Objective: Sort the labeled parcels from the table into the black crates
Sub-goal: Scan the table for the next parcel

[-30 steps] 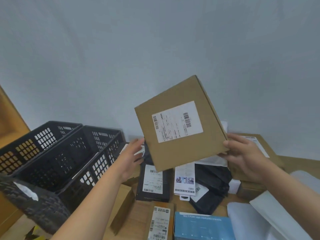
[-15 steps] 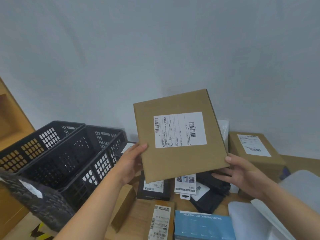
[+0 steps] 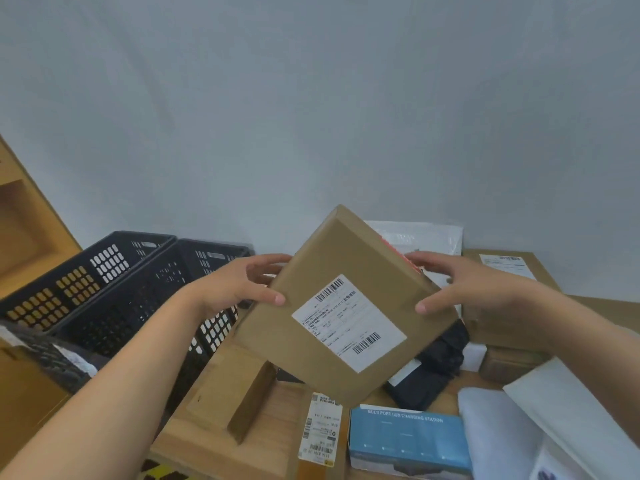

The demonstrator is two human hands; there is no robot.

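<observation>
I hold a flat brown cardboard parcel (image 3: 339,271) with a white barcode label above the table, turned cornerwise. My left hand (image 3: 239,285) grips its left edge, thumb on the top face and fingers behind. My right hand (image 3: 460,285) grips the right edge the same way. Two black perforated crates (image 3: 145,289) stand side by side at the left; the near one is just left of the parcel. A third black crate's rim (image 3: 41,358) shows at the lower left.
On the wooden table (image 3: 277,417) lie a brown box (image 3: 239,389), a labelled box (image 3: 320,434), a blue charging-station box (image 3: 405,441), black bags (image 3: 436,365), white mailers (image 3: 540,420) and a brown carton (image 3: 509,271) at the back right. A wooden shelf (image 3: 24,216) stands far left.
The parcel has come down and forward and turned clockwise, its face tipping up toward me. Both hands shifted their hold along its edges. The view dipped slightly.
</observation>
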